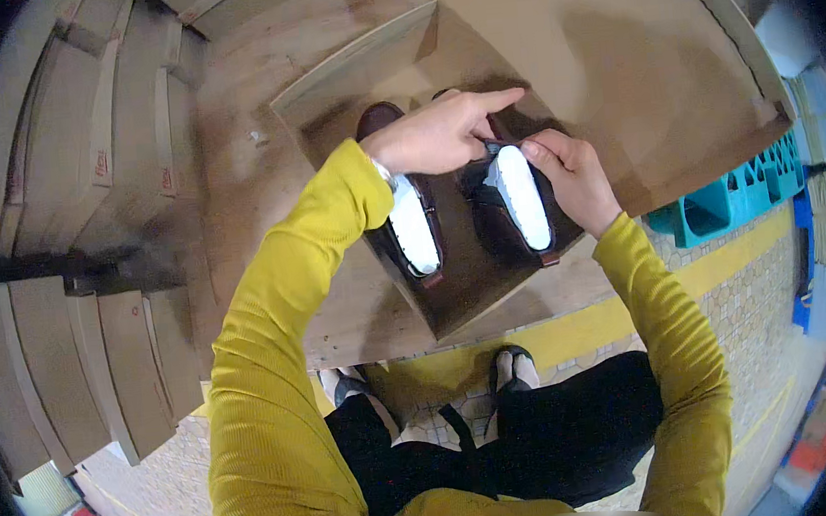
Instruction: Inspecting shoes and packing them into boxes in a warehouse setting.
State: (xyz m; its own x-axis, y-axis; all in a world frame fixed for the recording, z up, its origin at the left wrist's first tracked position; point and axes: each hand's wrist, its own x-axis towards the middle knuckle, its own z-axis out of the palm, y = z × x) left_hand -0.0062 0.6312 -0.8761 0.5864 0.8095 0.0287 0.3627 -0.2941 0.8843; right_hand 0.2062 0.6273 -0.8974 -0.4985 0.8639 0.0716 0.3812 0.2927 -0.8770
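Note:
Two dark brown boots lie side by side in an open cardboard box, toes away from me. The left boot and the right boot each show a white filling in the opening. My left hand reaches across the left boot to the upper front of the right one. Its index finger points out to the right, while its other fingers are curled at a dark flap there. With thumb and fingers closed, my right hand grips the right boot's upper edge. My left hand covers the middle of both boots.
The box rests on a brown cardboard surface. Stacked cartons stand along the left. At the right is a teal plastic pallet beneath a large cardboard sheet. My feet are on a tiled floor with a yellow stripe.

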